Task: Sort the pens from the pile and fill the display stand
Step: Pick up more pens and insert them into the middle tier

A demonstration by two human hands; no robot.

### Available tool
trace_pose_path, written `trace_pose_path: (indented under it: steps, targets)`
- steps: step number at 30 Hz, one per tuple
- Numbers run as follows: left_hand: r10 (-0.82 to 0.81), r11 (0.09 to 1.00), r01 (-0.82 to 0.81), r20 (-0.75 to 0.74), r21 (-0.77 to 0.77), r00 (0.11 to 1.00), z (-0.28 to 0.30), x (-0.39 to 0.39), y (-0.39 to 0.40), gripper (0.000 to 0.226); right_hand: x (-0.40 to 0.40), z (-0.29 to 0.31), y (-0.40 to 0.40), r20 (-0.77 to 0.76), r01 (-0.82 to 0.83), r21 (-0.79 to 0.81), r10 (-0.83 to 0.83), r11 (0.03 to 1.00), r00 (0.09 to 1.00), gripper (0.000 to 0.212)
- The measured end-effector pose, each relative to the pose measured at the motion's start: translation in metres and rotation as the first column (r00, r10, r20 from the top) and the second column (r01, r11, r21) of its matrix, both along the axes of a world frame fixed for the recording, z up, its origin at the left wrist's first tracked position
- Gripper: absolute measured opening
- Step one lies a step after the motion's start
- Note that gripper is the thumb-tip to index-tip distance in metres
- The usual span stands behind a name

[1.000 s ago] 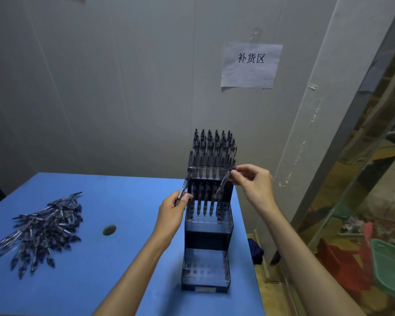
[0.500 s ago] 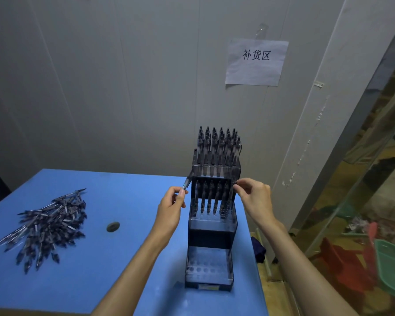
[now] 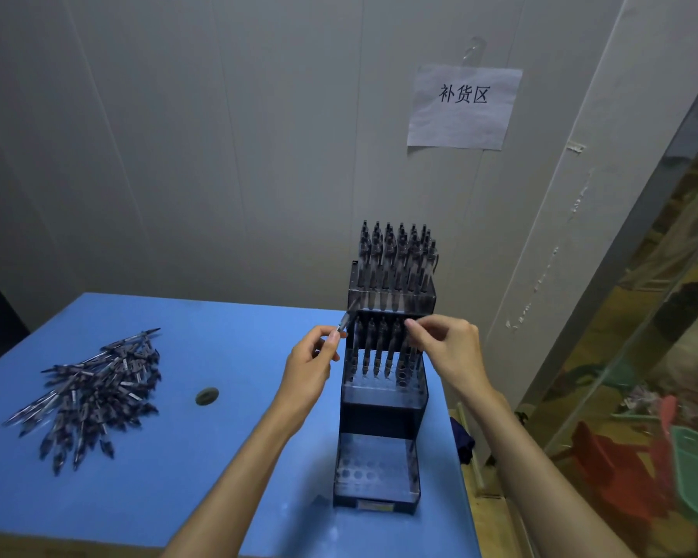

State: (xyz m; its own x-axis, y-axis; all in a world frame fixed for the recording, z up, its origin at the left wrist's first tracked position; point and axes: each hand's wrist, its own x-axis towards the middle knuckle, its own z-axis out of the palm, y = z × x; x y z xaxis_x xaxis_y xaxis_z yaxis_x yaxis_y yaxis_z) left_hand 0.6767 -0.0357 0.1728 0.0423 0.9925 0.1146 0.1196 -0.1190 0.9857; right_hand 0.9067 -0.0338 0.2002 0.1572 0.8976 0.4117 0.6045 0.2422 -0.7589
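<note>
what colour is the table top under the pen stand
Bright blue: the table top shows it plainly in the head view.

Grey panelled wall [image 3: 218, 155] behind blue table [image 3: 202, 457]. White paper sign [image 3: 464, 106] with black characters taped on wall. Glass partition [image 3: 641, 356] at right, dim light, colourful clutter behind it.
</note>
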Motion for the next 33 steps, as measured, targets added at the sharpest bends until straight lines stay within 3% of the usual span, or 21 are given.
trace_pose_path:
  steps: [5,11,13,15,17,20,24,33]
  targets:
    - [-0.04,0.999,0.042,-0.051,0.035,0.998,0.008,0.003,-0.003,0.022,-0.036,0.019,0.001,-0.195,-0.27,-0.086,0.25,0.959,0.948,0.019]
    - [-0.054,0.994,0.068,-0.167,0.08,0.984,0.009,-0.004,-0.002,0.02,-0.061,0.021,0.005,-0.418,-0.32,-0.071,0.263,0.945,0.87,0.012]
    - [-0.015,0.991,0.054,-0.294,0.126,0.956,0.007,-0.01,0.003,0.019,-0.062,0.022,0.007,-0.451,-0.307,-0.057,0.25,0.95,0.857,0.011]
    - [0.068,0.981,0.032,-0.493,0.19,0.867,0.004,-0.018,0.008,0.027,-0.06,0.022,0.011,-0.402,-0.251,-0.032,0.217,0.968,0.89,0.01]
    - [0.164,0.962,0.035,-0.675,0.272,0.72,0.005,-0.029,0.011,0.039,-0.056,0.02,0.017,-0.247,-0.152,0.008,0.15,0.988,0.957,0.012]
    - [0.23,0.94,0.076,-0.781,0.334,0.581,0.009,-0.04,0.013,0.047,-0.052,0.015,0.024,-0.002,-0.084,0.079,0.085,0.993,0.996,0.016]
    - [0.265,0.931,0.073,-0.797,0.359,0.543,0.014,-0.044,0.016,0.049,-0.055,0.008,0.027,0.102,-0.096,0.102,0.086,0.99,0.991,0.017]
    - [0.252,0.94,0.054,-0.793,0.337,0.555,0.016,-0.041,0.01,0.045,-0.057,0.003,0.032,0.106,-0.098,0.141,0.084,0.985,0.991,0.016]
